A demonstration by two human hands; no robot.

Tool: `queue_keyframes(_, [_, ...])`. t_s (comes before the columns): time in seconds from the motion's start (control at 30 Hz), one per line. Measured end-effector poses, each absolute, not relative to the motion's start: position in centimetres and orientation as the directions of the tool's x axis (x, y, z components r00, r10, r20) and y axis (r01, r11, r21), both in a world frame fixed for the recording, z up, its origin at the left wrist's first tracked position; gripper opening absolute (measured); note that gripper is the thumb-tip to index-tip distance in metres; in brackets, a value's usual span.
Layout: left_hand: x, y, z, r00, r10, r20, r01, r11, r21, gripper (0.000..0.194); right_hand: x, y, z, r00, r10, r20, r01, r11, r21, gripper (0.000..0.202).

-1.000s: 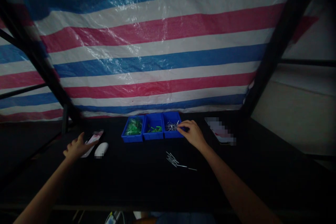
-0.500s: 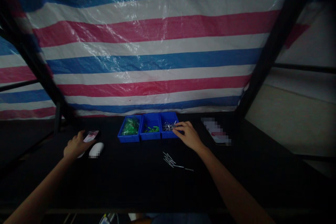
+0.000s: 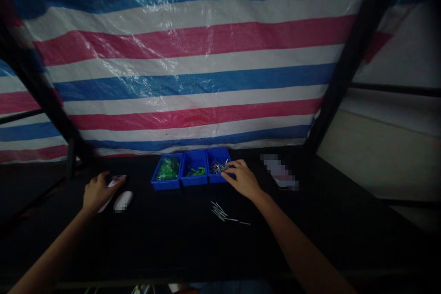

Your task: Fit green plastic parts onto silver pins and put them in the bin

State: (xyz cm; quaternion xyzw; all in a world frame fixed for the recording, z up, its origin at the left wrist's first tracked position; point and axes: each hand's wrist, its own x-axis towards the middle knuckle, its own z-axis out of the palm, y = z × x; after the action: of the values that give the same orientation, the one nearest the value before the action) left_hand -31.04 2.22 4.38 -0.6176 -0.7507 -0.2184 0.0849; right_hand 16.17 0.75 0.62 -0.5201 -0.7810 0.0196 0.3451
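My right hand (image 3: 242, 179) reaches over the front right corner of the right-hand blue bin (image 3: 220, 178), its thumb and fingers apart. Its fingertips are beside a heap of thin silvery pins (image 3: 217, 166) in that bin; I see nothing held between them. My left hand (image 3: 97, 194) lies over a phone-like slab (image 3: 117, 180), fingers spread and partly covering it. Just right of that hand is a white, rounded, mouse-like object (image 3: 123, 201). Several loose metal pins (image 3: 219, 211) lie on the black table in front of the bins.
The middle blue bin (image 3: 185, 183) holds small green pieces (image 3: 195, 171). In the left blue bin (image 3: 166, 186) is a clear bag of green pieces (image 3: 168, 168). A second phone-like slab (image 3: 279, 172) lies at the right. Striped sheeting (image 3: 193, 87) hangs behind the table (image 3: 165, 239).
The whole scene has shifted slightly left in view as the camera turned. My right hand stays at the pin bin, and my left hand stays over the slab.
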Motion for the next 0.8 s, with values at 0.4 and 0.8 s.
queue_keyframes(0.4, [-8.3, -7.5, 5.5, 0.693, 0.679, 0.242, 0.568, -0.722, 0.395, 0.038, 15.9, 1.2, -0.3, -0.194, 0.774, 0.602, 0.768, 0.502, -0.398, 0.027])
queue_keyframes(0.8, [-1.0, -8.2, 2.1, 0.846, 0.517, 0.130, 0.455, -0.828, 0.327, 0.023, 15.5, 1.0, -0.9, -0.104, 0.756, 0.647, 0.695, 0.520, -0.496, 0.020])
